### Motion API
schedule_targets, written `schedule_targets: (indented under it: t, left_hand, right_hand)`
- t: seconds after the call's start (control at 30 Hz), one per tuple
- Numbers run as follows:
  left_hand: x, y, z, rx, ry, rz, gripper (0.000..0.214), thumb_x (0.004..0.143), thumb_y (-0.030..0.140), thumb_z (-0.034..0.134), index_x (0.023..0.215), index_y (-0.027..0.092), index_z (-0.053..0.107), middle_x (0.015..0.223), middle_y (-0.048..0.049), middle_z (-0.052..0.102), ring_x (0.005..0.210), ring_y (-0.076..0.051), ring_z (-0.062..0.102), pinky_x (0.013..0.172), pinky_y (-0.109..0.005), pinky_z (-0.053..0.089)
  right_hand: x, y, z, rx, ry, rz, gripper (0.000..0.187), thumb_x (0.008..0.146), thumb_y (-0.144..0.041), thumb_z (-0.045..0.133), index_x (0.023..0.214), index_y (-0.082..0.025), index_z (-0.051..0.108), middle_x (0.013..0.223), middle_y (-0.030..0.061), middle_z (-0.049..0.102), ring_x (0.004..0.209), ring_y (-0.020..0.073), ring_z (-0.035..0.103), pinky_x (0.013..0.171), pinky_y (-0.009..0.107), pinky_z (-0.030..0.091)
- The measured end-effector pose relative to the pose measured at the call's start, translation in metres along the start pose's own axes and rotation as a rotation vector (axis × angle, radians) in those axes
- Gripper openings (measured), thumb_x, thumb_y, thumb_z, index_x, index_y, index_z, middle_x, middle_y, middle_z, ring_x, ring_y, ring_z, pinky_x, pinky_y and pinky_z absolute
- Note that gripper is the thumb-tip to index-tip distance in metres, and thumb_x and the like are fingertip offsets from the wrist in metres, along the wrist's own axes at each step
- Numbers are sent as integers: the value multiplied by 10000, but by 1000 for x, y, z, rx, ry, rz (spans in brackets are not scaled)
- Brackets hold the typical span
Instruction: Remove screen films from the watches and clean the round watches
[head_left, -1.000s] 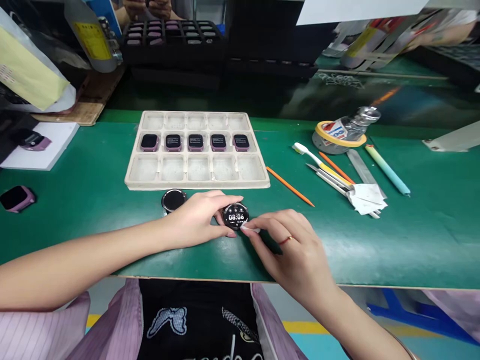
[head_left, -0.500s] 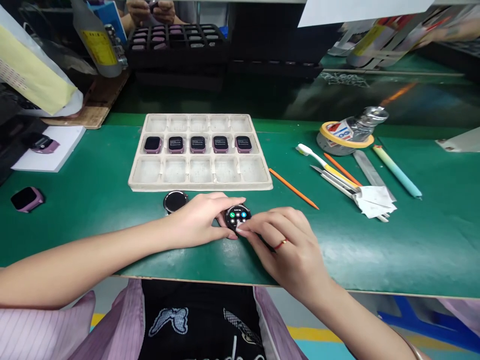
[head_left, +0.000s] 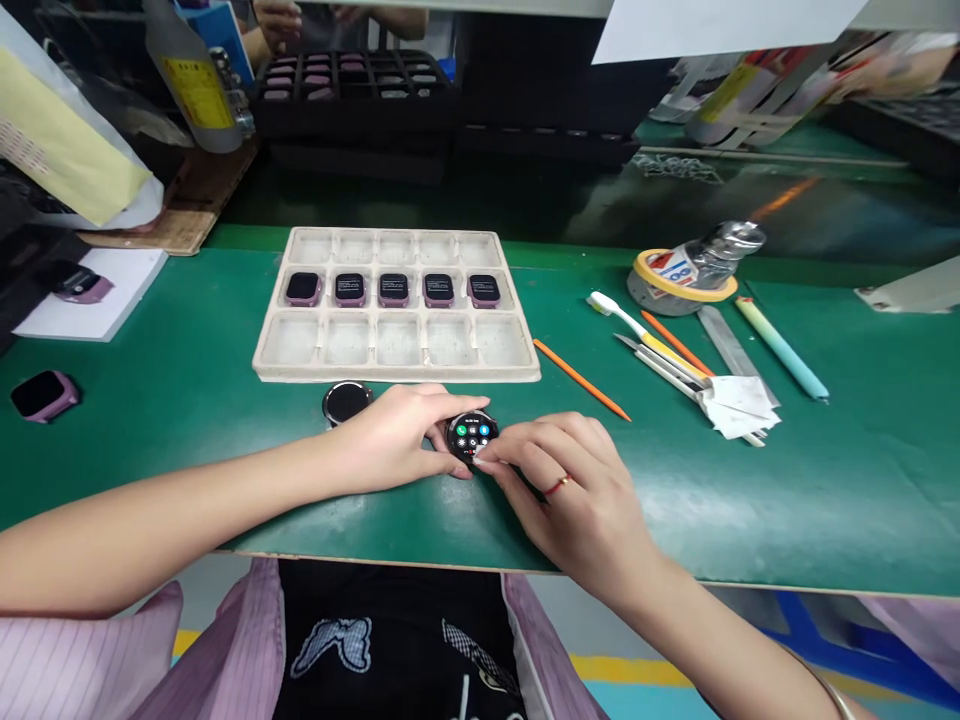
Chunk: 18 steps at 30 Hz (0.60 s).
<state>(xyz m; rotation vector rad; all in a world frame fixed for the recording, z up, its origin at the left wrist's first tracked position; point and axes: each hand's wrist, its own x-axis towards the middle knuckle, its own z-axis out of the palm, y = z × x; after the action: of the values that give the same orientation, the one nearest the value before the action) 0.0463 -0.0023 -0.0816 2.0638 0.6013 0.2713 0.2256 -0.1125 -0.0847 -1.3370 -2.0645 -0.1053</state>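
Observation:
A round black smartwatch (head_left: 470,434) lies on the green mat with its screen lit, showing coloured app icons. My left hand (head_left: 397,436) grips its left side between thumb and fingers. My right hand (head_left: 570,490), wearing a red ring, has its fingertip pressed on the lower right of the screen, fingers curled. A second round watch (head_left: 346,400) with a dark screen lies just left of my left hand. Behind them sits a beige compartment tray (head_left: 397,345) whose middle row holds several square purple watches (head_left: 394,289).
Right of the tray lie an orange pencil (head_left: 581,378), a toothbrush (head_left: 622,315), tweezers, a ruler, a green pen (head_left: 780,348), paper scraps and a tape roll (head_left: 679,275). Purple watches (head_left: 43,395) lie at the far left. Another person's hands (head_left: 277,20) work over a black tray.
The watch screen went from a clock face reading 08:06 to an icon menu. My right fingertip moved from the watch's lower right edge onto its screen. My left hand stayed put.

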Motion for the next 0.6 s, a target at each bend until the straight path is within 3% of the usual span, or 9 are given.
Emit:
schedule_targets:
  t: [0.37, 0.6]
  left_hand:
    - [1, 0, 0, 12, -14, -25, 643, 741, 179, 829, 1341, 192, 596, 1043, -52, 657, 749, -143, 698, 809, -323, 571]
    - [0, 5, -1, 23, 24, -12, 342, 748, 222, 819, 1070, 190, 707, 905, -12, 665, 743, -153, 679, 732, -285, 547]
  right_hand:
    - [-3, 7, -4, 27, 7, 17, 123, 910, -111, 662, 954, -221, 631, 878, 38, 727, 802, 200, 590, 690, 346, 404]
    - [25, 7, 12, -15, 28, 3, 105, 939, -170, 614, 841, -206, 617, 805, 40, 710, 758, 208, 584, 674, 361, 412]
